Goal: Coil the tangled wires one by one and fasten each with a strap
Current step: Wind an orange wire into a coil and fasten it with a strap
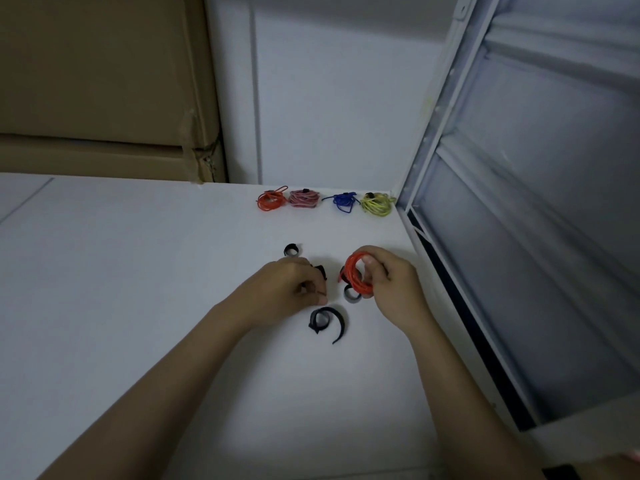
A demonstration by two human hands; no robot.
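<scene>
My right hand [391,285] grips a coil of orange-red wire [356,275], held upright just above the white table [138,289]. My left hand [294,289] rests on the table to its left with fingers curled; a black strap [320,270] pokes out beside its fingertips, and whether the hand holds it is hidden. A curled black strap [329,322] lies below the hands, a grey strap loop [352,295] sits under the coil, and a small black strap loop [291,250] lies above the left hand.
Along the table's back edge lie several bundled coils: orange [272,199], pink [304,198], blue [343,200] and yellow-green [377,203]. A white metal frame [450,271] borders the table on the right. Cardboard boxes [104,98] stand at the back left.
</scene>
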